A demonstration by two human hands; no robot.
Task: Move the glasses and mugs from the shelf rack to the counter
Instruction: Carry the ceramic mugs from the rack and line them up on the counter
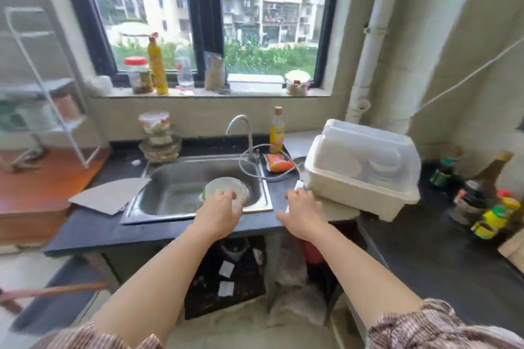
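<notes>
Head: round clear glass (224, 185), steel sink (170, 178)

Cannot make out the load on the blurred shelf rack (42, 88), cut by the left edge; nor dishes behind the cloudy lid of the drying box (365, 167); nor the grip of the right hand (302, 208).

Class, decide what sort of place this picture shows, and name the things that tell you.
Most likely a home kitchen: a steel sink with a tap set in a dark counter, a lidded dish drainer beside it, and sauce bottles.
</notes>
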